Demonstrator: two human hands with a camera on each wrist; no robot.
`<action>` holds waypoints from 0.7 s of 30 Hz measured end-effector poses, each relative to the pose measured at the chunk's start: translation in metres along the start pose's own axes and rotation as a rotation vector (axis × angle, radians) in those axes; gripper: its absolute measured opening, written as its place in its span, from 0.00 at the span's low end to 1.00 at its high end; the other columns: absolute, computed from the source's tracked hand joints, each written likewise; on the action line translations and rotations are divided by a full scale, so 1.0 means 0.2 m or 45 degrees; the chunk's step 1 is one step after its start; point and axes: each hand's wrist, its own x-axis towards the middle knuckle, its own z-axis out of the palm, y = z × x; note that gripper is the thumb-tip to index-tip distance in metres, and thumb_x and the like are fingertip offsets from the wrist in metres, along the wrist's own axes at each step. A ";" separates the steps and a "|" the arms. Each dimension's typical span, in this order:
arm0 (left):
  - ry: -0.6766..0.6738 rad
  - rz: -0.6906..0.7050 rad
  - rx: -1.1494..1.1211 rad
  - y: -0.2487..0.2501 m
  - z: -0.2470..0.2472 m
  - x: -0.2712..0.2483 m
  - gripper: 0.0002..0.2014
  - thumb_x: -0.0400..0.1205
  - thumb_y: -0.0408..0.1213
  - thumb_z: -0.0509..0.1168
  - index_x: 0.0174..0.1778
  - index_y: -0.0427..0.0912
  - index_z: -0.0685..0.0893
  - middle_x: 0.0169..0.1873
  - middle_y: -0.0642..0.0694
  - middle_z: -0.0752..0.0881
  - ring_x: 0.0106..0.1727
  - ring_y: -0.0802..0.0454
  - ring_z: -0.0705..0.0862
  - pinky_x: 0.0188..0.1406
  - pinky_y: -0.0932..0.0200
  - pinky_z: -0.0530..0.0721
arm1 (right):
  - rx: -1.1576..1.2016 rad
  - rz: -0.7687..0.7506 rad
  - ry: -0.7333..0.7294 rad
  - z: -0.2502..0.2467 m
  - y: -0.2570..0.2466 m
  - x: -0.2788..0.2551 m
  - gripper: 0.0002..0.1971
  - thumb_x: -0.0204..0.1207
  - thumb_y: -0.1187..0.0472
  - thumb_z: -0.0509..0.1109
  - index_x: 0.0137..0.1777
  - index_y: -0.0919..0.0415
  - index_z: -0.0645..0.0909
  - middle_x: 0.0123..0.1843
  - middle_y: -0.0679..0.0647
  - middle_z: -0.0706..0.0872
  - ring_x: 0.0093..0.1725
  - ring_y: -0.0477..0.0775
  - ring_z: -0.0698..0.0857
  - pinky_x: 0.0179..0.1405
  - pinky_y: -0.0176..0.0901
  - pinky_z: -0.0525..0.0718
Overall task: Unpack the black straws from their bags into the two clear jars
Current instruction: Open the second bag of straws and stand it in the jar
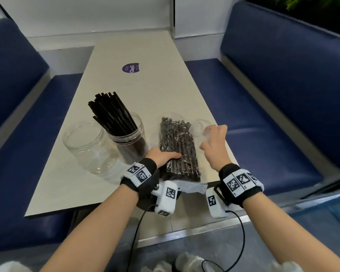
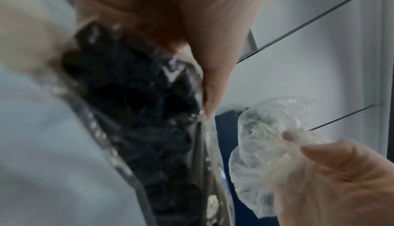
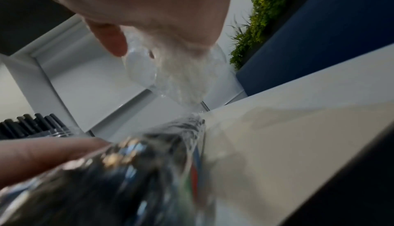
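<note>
A clear bag packed with black straws (image 1: 178,150) lies lengthwise on the table (image 1: 145,91), its open end toward me. My left hand (image 1: 165,156) grips its near left side, thumb laid across the top; in the left wrist view the bag (image 2: 138,111) fills the space under my palm (image 2: 192,44). My right hand (image 1: 214,142) pinches a crumpled empty clear bag (image 1: 201,132) just right of the full bag, also visible as crumpled plastic (image 2: 266,145) (image 3: 181,77). One clear jar (image 1: 128,142) holds loose black straws (image 1: 110,112). The other jar (image 1: 84,146) stands empty to its left.
Blue padded benches flank the table on the left (image 1: 18,124) and right (image 1: 273,124). A purple sticker (image 1: 131,68) sits farther up the tabletop. The table's right edge runs close beside my right hand. Green plants (image 3: 266,18) show behind the right bench.
</note>
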 end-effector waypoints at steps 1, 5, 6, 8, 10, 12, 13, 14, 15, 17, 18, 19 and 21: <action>0.008 0.009 -0.029 0.00 -0.01 -0.01 0.33 0.61 0.54 0.79 0.51 0.32 0.82 0.48 0.40 0.87 0.51 0.44 0.86 0.59 0.52 0.84 | 0.022 0.022 0.000 0.00 0.01 0.00 0.23 0.58 0.63 0.56 0.56 0.68 0.71 0.52 0.55 0.58 0.50 0.55 0.67 0.50 0.44 0.71; 0.056 0.133 -0.061 -0.01 -0.03 -0.06 0.38 0.56 0.56 0.76 0.56 0.35 0.81 0.52 0.41 0.87 0.53 0.45 0.85 0.59 0.50 0.83 | -0.012 -0.061 0.000 -0.01 0.02 0.02 0.25 0.65 0.68 0.50 0.64 0.68 0.70 0.53 0.56 0.58 0.56 0.54 0.65 0.66 0.43 0.68; 0.073 0.182 -0.061 -0.01 -0.05 -0.08 0.40 0.53 0.57 0.76 0.58 0.36 0.81 0.53 0.41 0.87 0.53 0.45 0.85 0.59 0.49 0.84 | -0.018 -0.088 0.017 0.00 0.03 0.02 0.24 0.69 0.72 0.49 0.66 0.68 0.69 0.54 0.56 0.58 0.57 0.54 0.65 0.66 0.37 0.66; 0.128 0.327 -0.051 -0.01 -0.10 -0.16 0.32 0.60 0.52 0.78 0.56 0.38 0.81 0.53 0.44 0.86 0.54 0.46 0.85 0.55 0.53 0.83 | 0.030 -0.108 0.098 0.02 0.03 0.04 0.25 0.73 0.78 0.50 0.69 0.66 0.67 0.55 0.56 0.60 0.54 0.51 0.68 0.57 0.27 0.66; 0.187 0.436 -0.053 -0.02 -0.16 -0.24 0.27 0.66 0.47 0.78 0.58 0.42 0.79 0.53 0.47 0.85 0.54 0.49 0.83 0.55 0.54 0.81 | 0.127 -0.108 0.214 0.05 0.01 0.06 0.23 0.73 0.79 0.54 0.69 0.67 0.65 0.59 0.54 0.61 0.54 0.48 0.69 0.58 0.22 0.66; 0.219 0.516 -0.136 -0.03 -0.24 -0.33 0.25 0.69 0.44 0.77 0.59 0.46 0.77 0.51 0.53 0.85 0.52 0.57 0.84 0.52 0.64 0.82 | 0.195 -0.084 0.287 0.11 -0.01 0.08 0.19 0.75 0.77 0.58 0.66 0.71 0.63 0.59 0.55 0.64 0.59 0.51 0.69 0.59 0.23 0.63; 0.236 0.553 -0.182 -0.04 -0.27 -0.37 0.24 0.69 0.43 0.77 0.58 0.49 0.76 0.49 0.58 0.84 0.49 0.63 0.83 0.47 0.72 0.81 | 0.204 -0.061 0.284 0.14 -0.02 0.10 0.17 0.76 0.76 0.59 0.64 0.72 0.64 0.58 0.55 0.66 0.57 0.52 0.70 0.55 0.25 0.63; 0.258 0.586 -0.221 -0.04 -0.30 -0.41 0.23 0.70 0.41 0.77 0.57 0.50 0.74 0.47 0.61 0.83 0.48 0.69 0.81 0.41 0.78 0.79 | 0.196 -0.050 0.259 0.17 -0.04 0.12 0.16 0.76 0.75 0.60 0.63 0.72 0.65 0.56 0.56 0.68 0.55 0.53 0.70 0.52 0.26 0.64; 0.286 0.614 -0.257 -0.06 -0.34 -0.44 0.23 0.70 0.40 0.77 0.57 0.51 0.74 0.46 0.63 0.82 0.47 0.71 0.80 0.39 0.80 0.79 | 0.170 -0.060 0.224 0.21 -0.06 0.13 0.15 0.76 0.74 0.61 0.61 0.71 0.67 0.55 0.58 0.71 0.53 0.52 0.71 0.50 0.27 0.64; 0.328 0.660 -0.324 -0.09 -0.39 -0.49 0.24 0.70 0.39 0.77 0.59 0.50 0.74 0.48 0.63 0.83 0.49 0.70 0.81 0.44 0.75 0.80 | 0.075 -0.132 0.147 0.27 -0.08 0.15 0.14 0.76 0.73 0.64 0.61 0.71 0.72 0.58 0.63 0.77 0.54 0.56 0.75 0.52 0.28 0.64; 0.353 0.668 -0.359 -0.11 -0.42 -0.51 0.25 0.70 0.39 0.77 0.60 0.49 0.74 0.50 0.61 0.84 0.51 0.68 0.82 0.48 0.72 0.80 | 0.025 -0.174 0.092 0.31 -0.09 0.16 0.14 0.76 0.73 0.64 0.61 0.71 0.74 0.60 0.64 0.79 0.58 0.59 0.77 0.55 0.30 0.65; 0.370 0.670 -0.391 -0.13 -0.45 -0.52 0.26 0.69 0.38 0.77 0.61 0.49 0.75 0.51 0.60 0.84 0.52 0.67 0.83 0.51 0.68 0.81 | -0.025 -0.200 0.025 0.34 -0.09 0.17 0.14 0.76 0.72 0.65 0.61 0.72 0.76 0.62 0.66 0.80 0.62 0.61 0.78 0.59 0.32 0.65; 0.405 0.666 -0.437 -0.19 -0.50 -0.53 0.24 0.69 0.37 0.77 0.58 0.52 0.75 0.50 0.60 0.85 0.50 0.69 0.84 0.49 0.69 0.82 | -0.124 -0.196 -0.136 0.41 -0.08 0.19 0.15 0.77 0.69 0.65 0.63 0.72 0.77 0.66 0.67 0.80 0.68 0.63 0.78 0.66 0.36 0.64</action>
